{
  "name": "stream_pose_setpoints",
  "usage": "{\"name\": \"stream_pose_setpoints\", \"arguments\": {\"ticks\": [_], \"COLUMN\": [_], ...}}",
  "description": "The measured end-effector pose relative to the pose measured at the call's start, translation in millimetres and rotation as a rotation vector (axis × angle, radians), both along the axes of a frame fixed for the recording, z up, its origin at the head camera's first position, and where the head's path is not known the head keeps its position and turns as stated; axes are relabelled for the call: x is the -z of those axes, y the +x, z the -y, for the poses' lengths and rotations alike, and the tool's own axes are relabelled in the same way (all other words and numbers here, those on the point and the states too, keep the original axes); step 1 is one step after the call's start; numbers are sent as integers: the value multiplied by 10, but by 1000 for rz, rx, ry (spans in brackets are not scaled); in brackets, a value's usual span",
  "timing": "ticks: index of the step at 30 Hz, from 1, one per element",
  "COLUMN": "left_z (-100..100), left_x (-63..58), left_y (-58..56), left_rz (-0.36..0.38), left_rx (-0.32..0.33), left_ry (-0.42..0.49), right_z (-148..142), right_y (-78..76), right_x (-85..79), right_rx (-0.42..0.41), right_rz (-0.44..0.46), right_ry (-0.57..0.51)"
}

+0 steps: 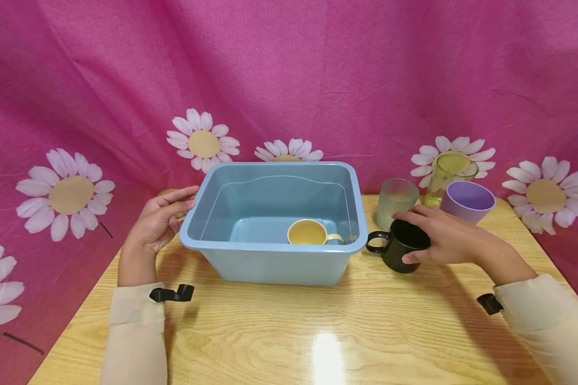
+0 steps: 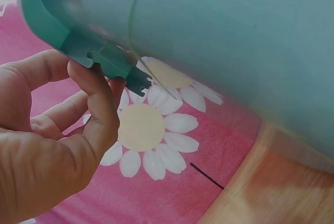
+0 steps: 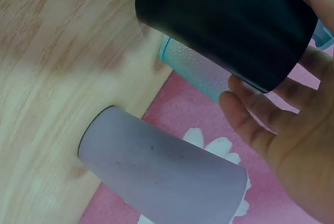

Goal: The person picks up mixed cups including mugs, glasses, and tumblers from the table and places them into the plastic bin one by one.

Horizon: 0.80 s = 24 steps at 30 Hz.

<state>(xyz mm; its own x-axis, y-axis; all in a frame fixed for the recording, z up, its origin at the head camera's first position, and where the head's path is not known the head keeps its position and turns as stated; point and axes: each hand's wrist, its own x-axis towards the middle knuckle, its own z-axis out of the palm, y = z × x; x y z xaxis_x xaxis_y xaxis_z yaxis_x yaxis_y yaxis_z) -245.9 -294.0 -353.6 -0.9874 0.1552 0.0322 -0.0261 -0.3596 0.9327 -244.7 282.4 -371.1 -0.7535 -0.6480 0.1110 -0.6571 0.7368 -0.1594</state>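
A light blue plastic tub (image 1: 279,264) stands on the table, and a yellow cup (image 1: 307,232) with a pale handle lies inside, near its right end. At the tub's left end my left hand (image 1: 160,222) holds the rim, thumb and fingertips at its edge; the left wrist view shows the hand (image 2: 62,135) bent under the rim (image 2: 78,46). My right hand (image 1: 445,235) grips a black mug (image 1: 401,251) from above and the right, its handle toward the tub. In the right wrist view, the thumb and fingers lie on opposite sides of the mug (image 3: 224,20).
Behind the black mug stands a frosted clear glass (image 1: 390,206). A yellow-green glass (image 1: 438,182) and a purple cup (image 1: 467,202) are close together at the back right. A pink cloth (image 1: 289,69) with white daisies hangs behind the wooden table (image 1: 250,331).
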Motion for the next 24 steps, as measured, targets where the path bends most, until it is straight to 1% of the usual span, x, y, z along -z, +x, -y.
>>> {"name": "stream_pose_setpoints", "arguments": {"ticks": [6, 14, 24], "left_z": [-8, 1, 4], "left_x": [-13, -16, -15], "left_y": [9, 14, 16], "left_rz": [8, 16, 19], "left_rx": [5, -4, -5], "left_ry": [-1, -4, -7], "right_z": [2, 33, 61], "right_y": [-18, 9, 10], "right_x": [-3, -20, -32], "right_rx": [-12, 14, 10], "right_rz": [4, 2, 19], "right_ry": [-11, 7, 1]}}
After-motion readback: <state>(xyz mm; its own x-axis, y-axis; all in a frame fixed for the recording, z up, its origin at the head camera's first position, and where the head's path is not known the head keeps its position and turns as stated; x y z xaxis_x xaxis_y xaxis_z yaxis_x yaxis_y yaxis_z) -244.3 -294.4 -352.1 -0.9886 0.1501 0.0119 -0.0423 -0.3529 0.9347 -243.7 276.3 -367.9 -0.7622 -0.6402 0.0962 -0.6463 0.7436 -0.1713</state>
